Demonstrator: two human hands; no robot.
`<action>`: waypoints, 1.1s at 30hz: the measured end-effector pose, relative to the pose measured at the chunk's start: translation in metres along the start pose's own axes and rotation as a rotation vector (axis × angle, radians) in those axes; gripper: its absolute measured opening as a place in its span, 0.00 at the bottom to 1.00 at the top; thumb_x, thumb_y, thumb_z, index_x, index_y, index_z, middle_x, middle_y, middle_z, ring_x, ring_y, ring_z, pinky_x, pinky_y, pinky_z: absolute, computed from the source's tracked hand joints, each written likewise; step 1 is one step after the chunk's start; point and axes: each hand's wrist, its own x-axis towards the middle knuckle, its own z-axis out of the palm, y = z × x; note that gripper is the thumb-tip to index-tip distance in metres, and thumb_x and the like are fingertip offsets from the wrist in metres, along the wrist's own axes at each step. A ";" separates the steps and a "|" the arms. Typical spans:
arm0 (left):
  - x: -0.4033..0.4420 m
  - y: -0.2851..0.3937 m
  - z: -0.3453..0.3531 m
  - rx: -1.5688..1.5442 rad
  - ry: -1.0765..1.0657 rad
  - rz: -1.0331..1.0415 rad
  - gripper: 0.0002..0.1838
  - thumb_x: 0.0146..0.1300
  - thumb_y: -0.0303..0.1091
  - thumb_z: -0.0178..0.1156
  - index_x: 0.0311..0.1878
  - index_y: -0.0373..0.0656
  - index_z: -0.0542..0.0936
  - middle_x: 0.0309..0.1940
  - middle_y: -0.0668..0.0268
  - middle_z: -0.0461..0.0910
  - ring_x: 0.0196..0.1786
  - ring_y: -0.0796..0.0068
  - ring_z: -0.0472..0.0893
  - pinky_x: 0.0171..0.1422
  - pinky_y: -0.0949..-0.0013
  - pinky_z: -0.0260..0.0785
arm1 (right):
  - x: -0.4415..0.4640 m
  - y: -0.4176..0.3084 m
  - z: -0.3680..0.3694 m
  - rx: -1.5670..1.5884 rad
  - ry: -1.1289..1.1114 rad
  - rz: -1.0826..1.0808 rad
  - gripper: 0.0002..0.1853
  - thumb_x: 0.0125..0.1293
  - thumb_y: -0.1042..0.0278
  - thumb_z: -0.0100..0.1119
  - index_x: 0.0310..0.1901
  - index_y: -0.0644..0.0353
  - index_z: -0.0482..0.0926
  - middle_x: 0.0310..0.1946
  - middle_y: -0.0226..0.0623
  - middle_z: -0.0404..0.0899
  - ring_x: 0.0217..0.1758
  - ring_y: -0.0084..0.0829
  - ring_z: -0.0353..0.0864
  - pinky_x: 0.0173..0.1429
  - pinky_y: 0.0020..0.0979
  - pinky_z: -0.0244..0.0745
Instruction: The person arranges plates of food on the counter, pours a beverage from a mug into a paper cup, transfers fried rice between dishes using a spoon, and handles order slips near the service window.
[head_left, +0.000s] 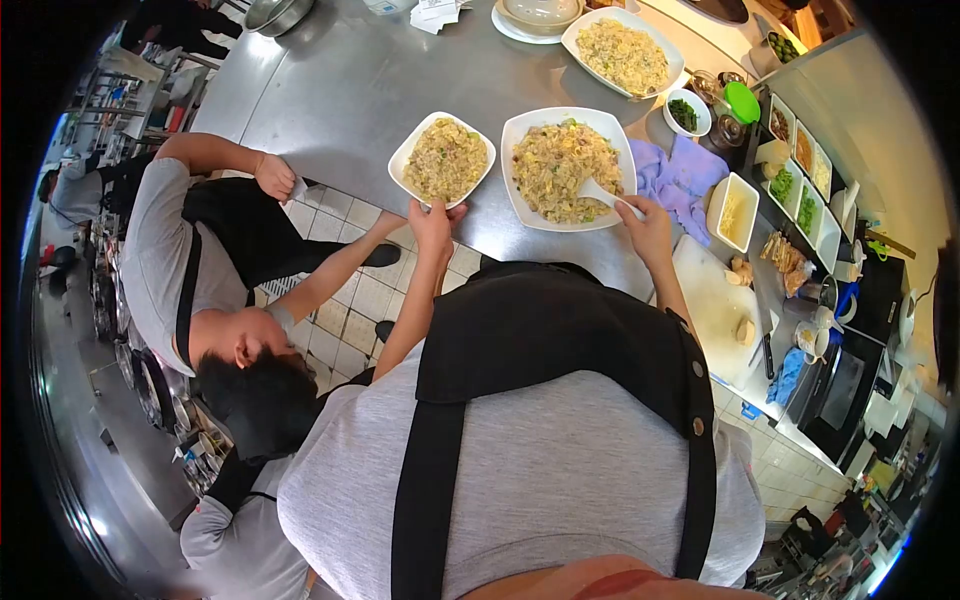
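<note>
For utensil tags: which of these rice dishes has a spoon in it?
The large middle bowl: the right hand holds the white spoon in its rice. The small left bowl and far rice dish show none.

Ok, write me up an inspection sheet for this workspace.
Surface: stainless-steel counter, shiny with light glare.
Job's things: smaller white bowl and larger white bowl, both filled with fried rice; white spoon in the larger one.
Clutter: purple cloth beside the larger bowl; knife by the white cutting board; green lid among the condiments.
Hands: left hand at the smaller bowl's near rim; right hand gripping the spoon handle.
Cables: nothing seen.
Surroundings: tiled floor; a co-worker close on the left, leaning in.
</note>
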 end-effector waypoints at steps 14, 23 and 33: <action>-0.044 0.027 0.040 0.143 -0.072 0.104 0.23 0.57 0.16 0.44 0.58 0.34 0.58 0.36 0.49 0.78 0.23 0.68 0.81 0.25 0.72 0.74 | -0.013 0.007 -0.019 0.376 -0.049 0.170 0.11 0.61 0.62 0.61 0.37 0.62 0.83 0.20 0.21 0.72 0.25 0.14 0.67 0.29 0.19 0.60; -0.064 0.019 0.073 0.197 -0.269 -0.022 0.23 0.59 0.18 0.45 0.59 0.34 0.58 0.40 0.47 0.78 0.26 0.67 0.82 0.28 0.72 0.76 | -0.003 -0.031 -0.028 0.176 0.195 -0.090 0.12 0.59 0.63 0.63 0.38 0.63 0.82 0.24 0.33 0.79 0.26 0.21 0.74 0.32 0.26 0.68; -0.084 0.025 0.121 0.106 -0.421 -0.088 0.21 0.60 0.19 0.46 0.57 0.34 0.59 0.43 0.50 0.76 0.30 0.65 0.83 0.32 0.71 0.79 | -0.033 -0.058 0.011 -0.197 0.392 -0.530 0.11 0.53 0.74 0.63 0.41 0.59 0.79 0.33 0.37 0.78 0.31 0.39 0.79 0.35 0.32 0.75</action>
